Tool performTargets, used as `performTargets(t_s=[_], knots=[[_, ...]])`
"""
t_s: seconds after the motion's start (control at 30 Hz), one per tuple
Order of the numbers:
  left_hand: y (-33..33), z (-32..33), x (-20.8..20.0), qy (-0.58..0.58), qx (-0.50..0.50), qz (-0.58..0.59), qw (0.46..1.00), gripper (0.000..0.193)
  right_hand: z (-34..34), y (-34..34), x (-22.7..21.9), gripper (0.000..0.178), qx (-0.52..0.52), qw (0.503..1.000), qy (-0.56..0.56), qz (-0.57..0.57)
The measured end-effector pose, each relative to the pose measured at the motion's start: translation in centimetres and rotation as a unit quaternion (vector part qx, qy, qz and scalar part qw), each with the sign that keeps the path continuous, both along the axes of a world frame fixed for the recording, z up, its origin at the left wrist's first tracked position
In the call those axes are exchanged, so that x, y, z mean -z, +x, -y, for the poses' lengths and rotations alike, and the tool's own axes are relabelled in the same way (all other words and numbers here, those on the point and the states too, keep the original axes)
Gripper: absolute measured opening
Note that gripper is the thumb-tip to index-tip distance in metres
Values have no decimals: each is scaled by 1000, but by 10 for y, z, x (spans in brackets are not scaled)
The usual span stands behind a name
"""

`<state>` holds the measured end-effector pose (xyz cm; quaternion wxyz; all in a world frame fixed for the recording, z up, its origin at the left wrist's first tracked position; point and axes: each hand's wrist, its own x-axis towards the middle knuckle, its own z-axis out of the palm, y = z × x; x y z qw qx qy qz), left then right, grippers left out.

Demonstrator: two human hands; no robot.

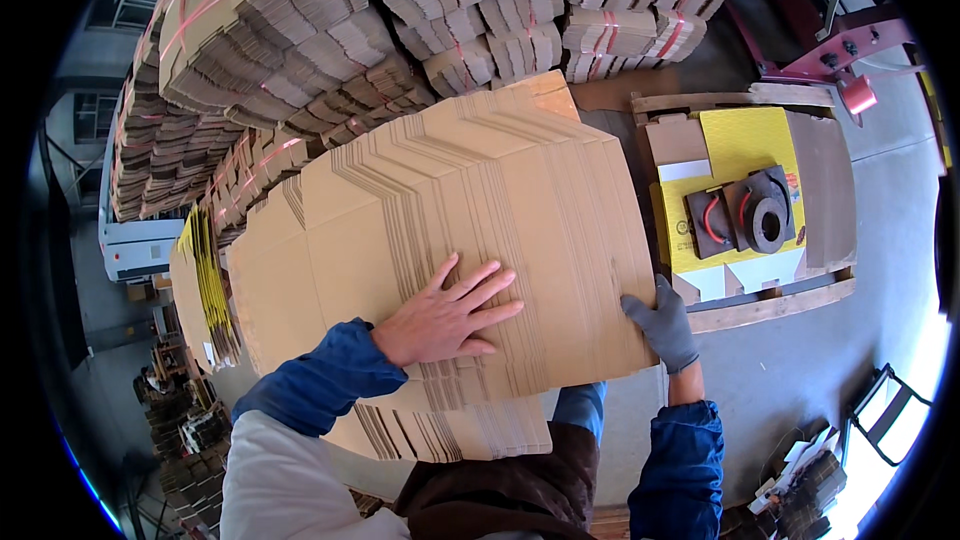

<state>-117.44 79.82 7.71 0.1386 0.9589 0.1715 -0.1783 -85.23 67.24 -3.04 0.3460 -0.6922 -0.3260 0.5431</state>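
Observation:
A fanned pile of flat brown cardboard sheets [340,280] lies in front of me, their edges overlapping in steps. My left hand [452,315], bare, rests flat on the stepped sheets with its fingers spread. On the pile's right edge is my right hand [662,325] in a grey glove; its thumb lies on top of the cardboard and the fingers close round the edge, partly hidden. Another fan of cardboard sheets [520,427] sticks out below, close to my body.
Tall bundles of cardboard [460,20] tied with pink straps stand beyond the pile. To the right, a wooden pallet [770,314] carries a yellow printed sheet [745,135] with dark metal blocks [740,215] on it. Yellow-edged sheets [208,280] stand at left; a red machine [840,45] is far right.

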Motion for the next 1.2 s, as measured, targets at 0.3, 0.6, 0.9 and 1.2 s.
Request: performTargets(t_s=[0.3, 0.6, 0.9, 1.2], knots=[[-35, 13, -2, 12, -45, -25, 999, 79, 3, 2, 4, 50, 15, 998, 26, -58], [126, -13, 32, -58, 105, 83, 989, 66, 2, 7, 9, 53, -24, 999, 26, -40], [125, -15, 40, -69, 103, 80, 989, 61, 0, 9, -4, 51, 11, 996, 71, -62], [124, -17, 39, -72, 101, 96, 988, 60, 0, 8, -2, 51, -3, 998, 45, -31]])
